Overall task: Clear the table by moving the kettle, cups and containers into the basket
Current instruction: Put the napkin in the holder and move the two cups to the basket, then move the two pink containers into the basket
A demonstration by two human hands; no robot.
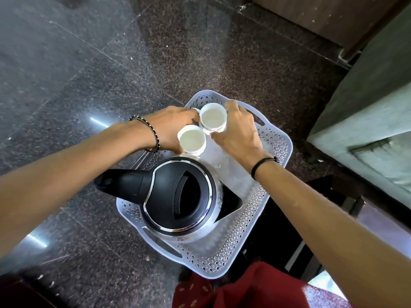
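A white perforated basket (260, 210) stands on the dark stone floor. Inside it, at the near end, sits a steel kettle (178, 196) with a black lid and black handle pointing left. At the far end are two white cups. My left hand (171, 127) is closed around the nearer cup (191, 141). My right hand (238, 130) grips the farther cup (213, 117) from the right side. Both cups are upright and look empty; they touch each other. Whether they rest on the basket floor is hidden by my hands.
Speckled dark granite floor (89, 85) surrounds the basket. A grey-green block edge (367, 107) rises at the right, with dark furniture (329, 196) beside the basket. Red cloth (244, 290) of my clothing shows at the bottom.
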